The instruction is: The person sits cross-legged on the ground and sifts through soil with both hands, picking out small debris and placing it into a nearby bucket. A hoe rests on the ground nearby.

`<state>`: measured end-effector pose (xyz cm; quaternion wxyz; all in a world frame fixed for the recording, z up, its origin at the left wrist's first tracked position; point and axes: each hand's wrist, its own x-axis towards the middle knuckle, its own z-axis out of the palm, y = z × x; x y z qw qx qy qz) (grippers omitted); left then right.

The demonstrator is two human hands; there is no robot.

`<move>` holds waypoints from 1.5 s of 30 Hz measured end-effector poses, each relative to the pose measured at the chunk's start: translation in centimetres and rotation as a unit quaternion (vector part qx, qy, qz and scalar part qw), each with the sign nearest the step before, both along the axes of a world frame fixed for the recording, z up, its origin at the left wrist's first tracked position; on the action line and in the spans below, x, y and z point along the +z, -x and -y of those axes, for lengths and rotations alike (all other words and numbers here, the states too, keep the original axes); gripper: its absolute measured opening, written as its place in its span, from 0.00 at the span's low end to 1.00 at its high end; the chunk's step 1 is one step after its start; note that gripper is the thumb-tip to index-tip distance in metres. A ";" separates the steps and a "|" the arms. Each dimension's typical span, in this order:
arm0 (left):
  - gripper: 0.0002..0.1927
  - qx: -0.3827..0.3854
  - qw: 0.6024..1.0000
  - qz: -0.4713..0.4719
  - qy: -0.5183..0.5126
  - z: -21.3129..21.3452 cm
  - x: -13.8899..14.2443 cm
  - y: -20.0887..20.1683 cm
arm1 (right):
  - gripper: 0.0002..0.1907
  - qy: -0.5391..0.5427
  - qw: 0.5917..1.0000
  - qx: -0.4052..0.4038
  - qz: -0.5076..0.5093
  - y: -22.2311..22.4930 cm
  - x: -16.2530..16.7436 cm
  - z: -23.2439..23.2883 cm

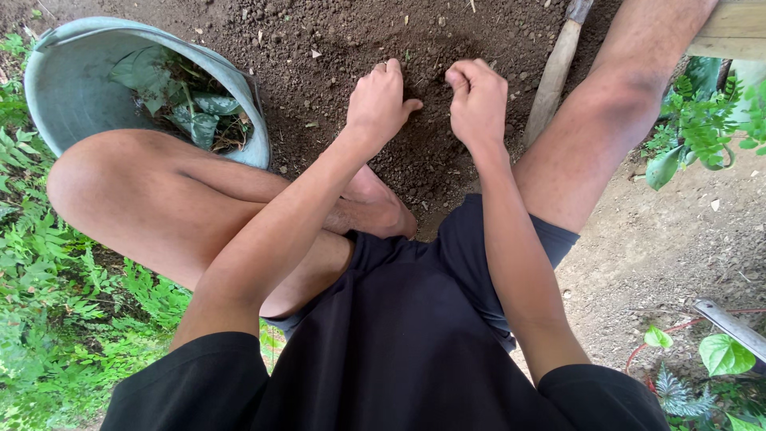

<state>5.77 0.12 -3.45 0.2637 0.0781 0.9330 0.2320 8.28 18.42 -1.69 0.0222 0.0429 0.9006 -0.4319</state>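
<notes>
Soil (335, 48), dark and crumbly, fills the top centre of the view from 11 to 1 o'clock, and both hands work in it. Person squats over it, black shirt (399, 351) and dark shorts (471, 239) filling 6 o'clock, left knee (88, 175) bent out at 9 o'clock, right leg (606, 120) running up to 1 o'clock, bare foot (375, 203) tucked just under the hands at centre. Bucket (64, 88), pale grey-green metal, tipped on its side at 10 o'clock, mouth facing the soil, green leaves (191, 104) and dry stalks inside it; its rim sits near the left knee. Ferns (48, 319) cover the ground from 7 to 9 o'clock. Lighter bare dirt (662, 255) lies at 3 to 4 o'clock. More green plants (702, 120) at 2 o'clock, beside a wooden plank edge (738, 28) in the top right corner. Wooden handle (554, 72) lies slanted on the soil at 1 o'clock, just beside the right hand and touching the right leg's edge; its head is cut off by the frame. Left hand (379, 104) at 12 o'clock, fingers curled down into the soil, thumb out to the side, narrow. Right hand (477, 102) just beside it, near but apart, closed in a loose fist on the soil; cannot tell if it holds anything. Grey bar (730, 323) and leafy vine (722, 351) at 4 o'clock.
</notes>
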 end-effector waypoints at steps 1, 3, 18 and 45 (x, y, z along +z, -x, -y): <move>0.31 -0.001 1.000 -0.002 0.005 -0.1 -0.2 -0.2 | 0.03 0.002 1.000 -0.006 0.008 0.1 0.3 -0.2; 0.31 -0.012 1.000 0.001 0.021 -0.2 -0.4 -0.5 | 0.04 0.008 1.000 -0.019 0.021 0.2 0.9 -0.5; 0.19 -0.011 0.994 0.053 -0.097 0.2 -0.8 0.6 | 0.07 0.108 0.991 0.023 0.076 0.0 0.4 1.1; 0.21 0.228 0.896 0.153 -0.350 0.4 2.6 4.4 | 0.08 0.223 0.962 -0.072 0.138 2.6 1.9 -0.6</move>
